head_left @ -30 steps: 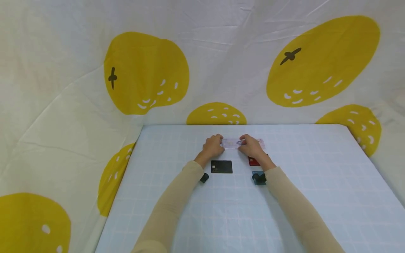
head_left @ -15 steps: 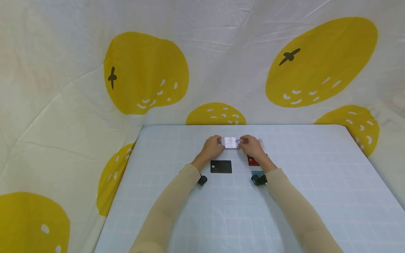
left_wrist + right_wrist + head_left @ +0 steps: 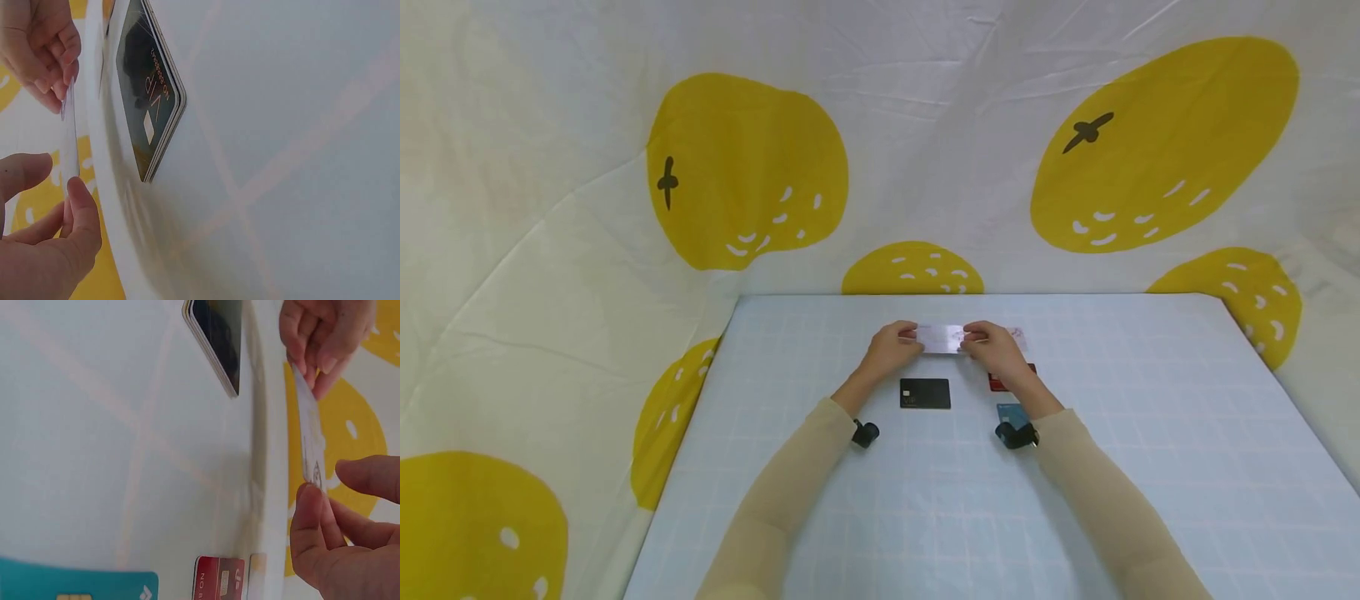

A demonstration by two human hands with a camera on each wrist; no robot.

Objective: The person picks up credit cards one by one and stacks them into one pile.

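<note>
Pale gridded tabletop (image 3: 940, 500), fruit-print backdrop (image 3: 925, 150)

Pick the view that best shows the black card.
Left wrist: the black card is large there, its VIP lettering readable, though the frame's top crops it. The head view shows it whole but small; the right wrist view catches only part.

Held card (image 3: 940, 339) pale lilac-white, small dark print near one end; VIP card (image 3: 925, 394) black with coppery lettering and pale chip; red card (image 3: 209, 575) with white lettering, gold chip; teal card (image 3: 94, 580) with gold chip, white mark. Desk (image 3: 925, 517) pale blue under a faint pinkish grid; sleeves (image 3: 797, 492) plain beige. Backdrop (image 3: 925, 150) off-white, printed with mustard-yellow fruit (image 3: 748, 167), white flecks, dark stalks.
</note>
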